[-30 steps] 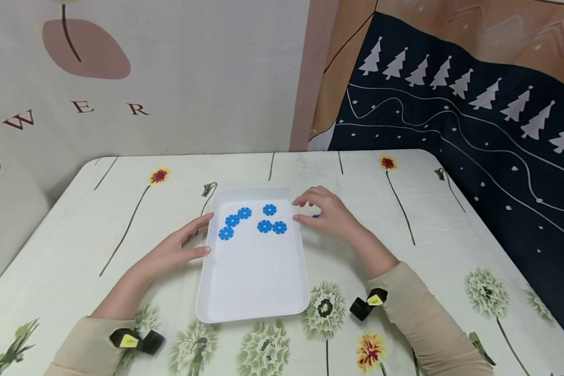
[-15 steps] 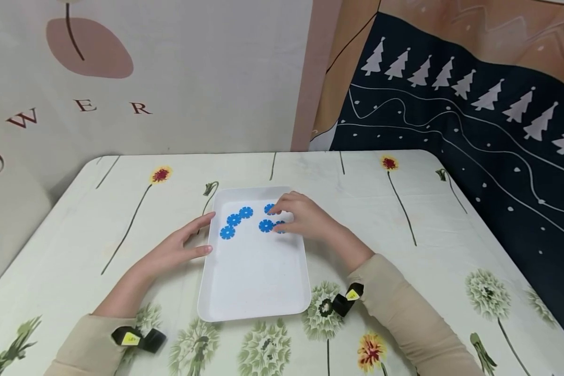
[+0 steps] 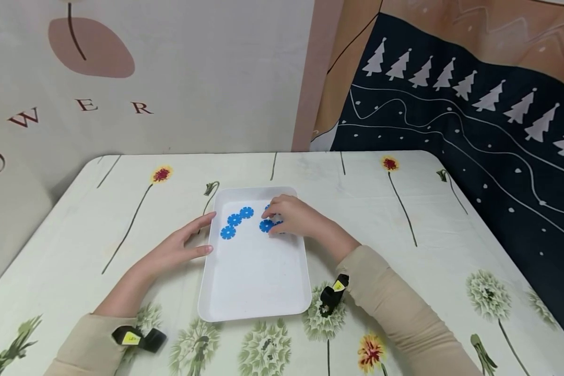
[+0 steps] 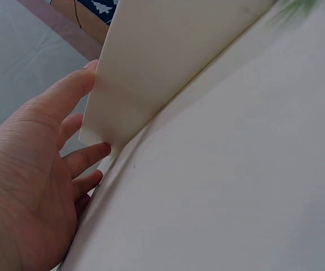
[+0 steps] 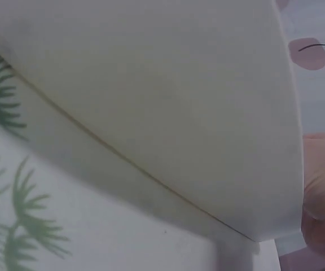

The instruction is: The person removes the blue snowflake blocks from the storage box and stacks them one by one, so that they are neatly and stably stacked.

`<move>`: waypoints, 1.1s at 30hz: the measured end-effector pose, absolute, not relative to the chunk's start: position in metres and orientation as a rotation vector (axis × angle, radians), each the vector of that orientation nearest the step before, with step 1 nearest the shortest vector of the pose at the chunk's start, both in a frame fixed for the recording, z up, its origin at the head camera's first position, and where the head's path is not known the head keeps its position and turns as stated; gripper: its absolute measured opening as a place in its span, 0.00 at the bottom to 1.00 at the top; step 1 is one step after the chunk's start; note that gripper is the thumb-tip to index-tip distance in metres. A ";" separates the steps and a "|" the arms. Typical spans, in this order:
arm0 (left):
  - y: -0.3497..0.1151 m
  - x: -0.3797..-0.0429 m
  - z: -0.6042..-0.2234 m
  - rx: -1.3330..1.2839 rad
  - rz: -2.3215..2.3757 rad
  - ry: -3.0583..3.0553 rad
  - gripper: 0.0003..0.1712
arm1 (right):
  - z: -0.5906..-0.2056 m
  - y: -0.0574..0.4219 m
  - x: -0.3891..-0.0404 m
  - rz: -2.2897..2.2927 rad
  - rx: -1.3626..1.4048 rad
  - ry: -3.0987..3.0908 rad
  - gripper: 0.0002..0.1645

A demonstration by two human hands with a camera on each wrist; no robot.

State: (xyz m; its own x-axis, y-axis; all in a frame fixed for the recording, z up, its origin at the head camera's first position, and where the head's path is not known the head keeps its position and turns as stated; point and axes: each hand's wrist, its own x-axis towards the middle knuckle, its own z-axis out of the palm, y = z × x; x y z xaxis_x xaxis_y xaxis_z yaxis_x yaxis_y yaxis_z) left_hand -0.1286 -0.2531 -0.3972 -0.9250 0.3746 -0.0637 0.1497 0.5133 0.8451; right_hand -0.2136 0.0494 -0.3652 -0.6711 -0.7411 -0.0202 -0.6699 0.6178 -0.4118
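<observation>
Moving right hand [image 3: 293, 215] inward over blue snowflake discs [image 3: 266, 225], cannot tell if pinching; ideally steadying tray [image 3: 251, 284] with spread left fingers [image 3: 198, 223].

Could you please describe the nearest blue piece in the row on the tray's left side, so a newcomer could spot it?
On the flower-printed table stands a white tray. Inside, towards the far left, three notched blue pieces make a slanting row. Yours is the end piece, nearest both the tray's left wall and its near edge.
</observation>
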 end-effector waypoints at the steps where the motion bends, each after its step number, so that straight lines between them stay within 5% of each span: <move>1: -0.253 -0.129 -0.397 0.442 1.369 2.519 0.45 | -0.365 0.048 -0.214 -0.537 -1.162 2.659 0.23; 33: -0.252 -0.128 -0.397 0.436 1.364 2.525 0.45 | -0.369 0.045 -0.214 -0.460 -1.095 2.713 0.17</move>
